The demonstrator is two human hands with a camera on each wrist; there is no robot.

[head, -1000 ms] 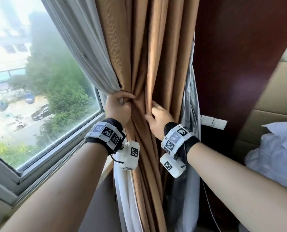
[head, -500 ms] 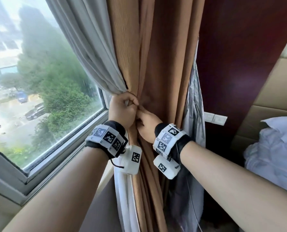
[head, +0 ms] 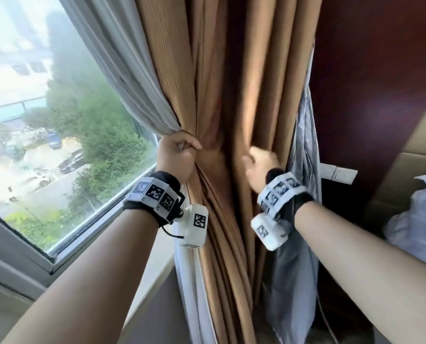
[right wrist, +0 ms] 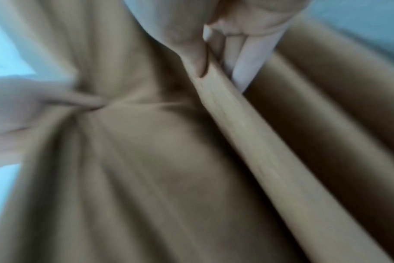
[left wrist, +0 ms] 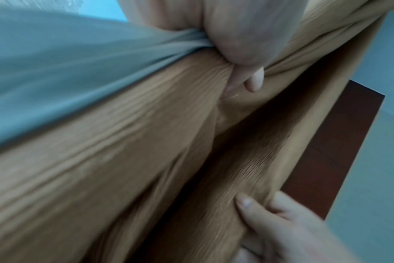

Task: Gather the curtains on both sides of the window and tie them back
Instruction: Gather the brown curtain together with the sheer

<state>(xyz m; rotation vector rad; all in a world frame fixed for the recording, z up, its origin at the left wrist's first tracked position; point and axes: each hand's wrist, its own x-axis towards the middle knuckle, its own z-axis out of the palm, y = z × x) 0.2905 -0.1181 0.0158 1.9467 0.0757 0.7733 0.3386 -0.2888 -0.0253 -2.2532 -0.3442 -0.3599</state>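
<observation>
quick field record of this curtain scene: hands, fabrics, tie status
left hand: grips bunched tan curtain and grey sheer
right hand: pinches a tan fold, apart from the left hand
silver lining: hangs loose at right
window: uncovered at left
tie-back: none visible, curtain not tied

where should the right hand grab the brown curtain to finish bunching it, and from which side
Judging by the folds, take the loose pleats at the brown curtain's right edge, level with the left hand, which already grips the bunched left part. Come from the right, the wall side, where the right hand now pinches one fold, and sweep them leftward.
</observation>
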